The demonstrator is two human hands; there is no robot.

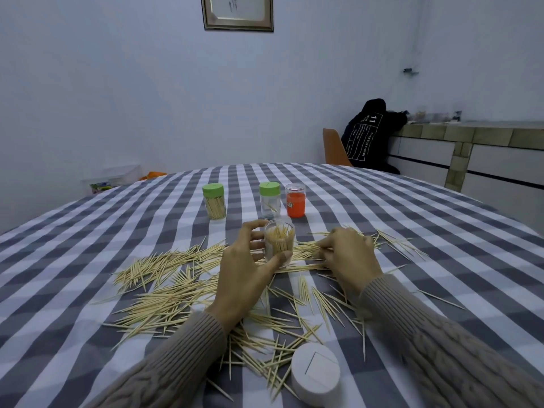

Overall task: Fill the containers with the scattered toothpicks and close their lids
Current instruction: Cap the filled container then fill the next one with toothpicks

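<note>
My left hand (241,269) grips an open clear jar (279,241) that stands upright on the table and is partly full of toothpicks. To its right, my right hand (348,253) pinches a few toothpicks from the heap on the cloth. Scattered toothpicks (164,287) lie in piles across the middle and near side of the table. A white lid (316,373) lies flat near the front edge. Behind stand a green-lidded jar full of toothpicks (214,201), a green-lidded jar nearly empty (269,200) and an orange jar with a clear lid (295,200).
The table carries a grey and white checked cloth (88,240). An orange chair (334,147) with a dark garment (372,134) stands beyond the far edge, next to a tiled counter (471,148). A framed picture (237,13) hangs on the wall.
</note>
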